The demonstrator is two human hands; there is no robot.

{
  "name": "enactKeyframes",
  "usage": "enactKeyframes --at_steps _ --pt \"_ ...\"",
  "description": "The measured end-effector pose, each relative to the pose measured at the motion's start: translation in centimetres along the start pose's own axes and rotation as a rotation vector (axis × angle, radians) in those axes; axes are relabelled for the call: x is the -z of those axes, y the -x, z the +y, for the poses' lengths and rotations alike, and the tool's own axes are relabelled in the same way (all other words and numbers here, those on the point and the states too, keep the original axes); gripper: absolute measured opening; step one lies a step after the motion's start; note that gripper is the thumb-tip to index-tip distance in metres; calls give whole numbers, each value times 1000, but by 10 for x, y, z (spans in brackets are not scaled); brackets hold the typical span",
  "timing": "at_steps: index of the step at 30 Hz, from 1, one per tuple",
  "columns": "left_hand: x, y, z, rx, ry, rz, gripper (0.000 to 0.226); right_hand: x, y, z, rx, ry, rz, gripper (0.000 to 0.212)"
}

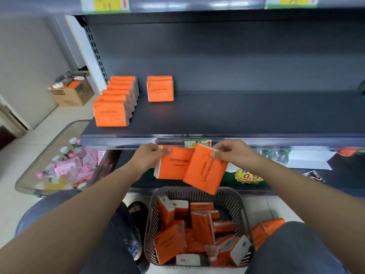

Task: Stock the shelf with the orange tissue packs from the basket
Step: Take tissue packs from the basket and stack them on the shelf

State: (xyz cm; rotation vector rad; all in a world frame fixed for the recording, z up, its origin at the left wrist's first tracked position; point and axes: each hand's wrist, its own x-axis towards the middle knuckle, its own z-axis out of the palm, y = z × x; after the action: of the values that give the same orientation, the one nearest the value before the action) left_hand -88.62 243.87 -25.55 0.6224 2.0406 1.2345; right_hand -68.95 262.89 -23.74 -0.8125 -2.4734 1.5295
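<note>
Left hand [152,155] is pinching one orange pack [173,165] and right hand [231,153] is pinching a tilted pack [203,171], both hanging just below the shelf [237,113] front edge, above the basket [245,214]. Shelf is carrying a left-end row [116,101] and a short second row [160,89] beside it, so I'm judging it early. Basket is holding a jumbled heap of packs [201,226] waiting to go up.

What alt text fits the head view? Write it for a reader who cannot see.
The left hand holds one orange tissue pack, the right hand another, before the dark shelf, above a grey basket of more packs. Two rows of packs stand on the shelf's left.
</note>
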Motion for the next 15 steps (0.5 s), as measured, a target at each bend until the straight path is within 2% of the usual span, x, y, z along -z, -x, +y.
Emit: enactKeyframes --at_steps 3,10,15 --pt "-1 2 6 5 32 -9 42 2 -7 -12 -5 67 -45 29" --pt "-8 2 16 14 70 -14 44 -6 -22 -51 113 184 -175 23" --pt "-2 -1 26 -6 101 -45 42 -10 -39 -67 150 221 -177 35"
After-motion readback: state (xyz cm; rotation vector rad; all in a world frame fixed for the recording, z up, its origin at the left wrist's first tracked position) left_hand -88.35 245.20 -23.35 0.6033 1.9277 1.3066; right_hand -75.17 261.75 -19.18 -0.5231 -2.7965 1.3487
